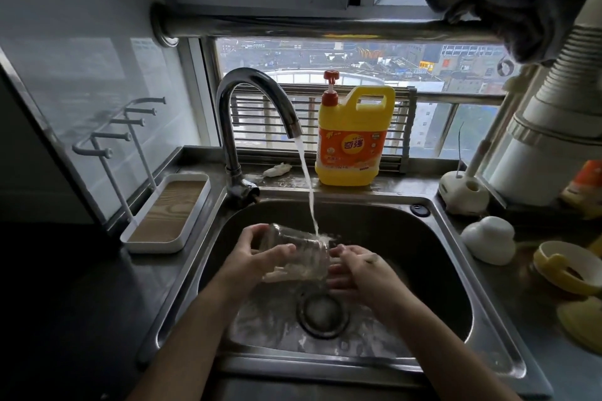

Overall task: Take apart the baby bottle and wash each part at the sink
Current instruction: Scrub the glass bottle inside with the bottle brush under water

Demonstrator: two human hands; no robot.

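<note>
I see my left hand (257, 254) wrapped round the clear bottle body (299, 254), thumb on the near side and fingers curled over the far side, holding it on its side over the sink (423, 238). Water (308, 185) from the faucet (254, 88) strikes its upper side near the mouth end. My right hand (358, 273) holds nothing; its loosely extended fingers touch the bottle's mouth, though I cannot tell whether they reach inside. On the tabletop (521, 303) to the right lie a white cap (488, 239) and a yellow collar ring (566, 270).
</note>
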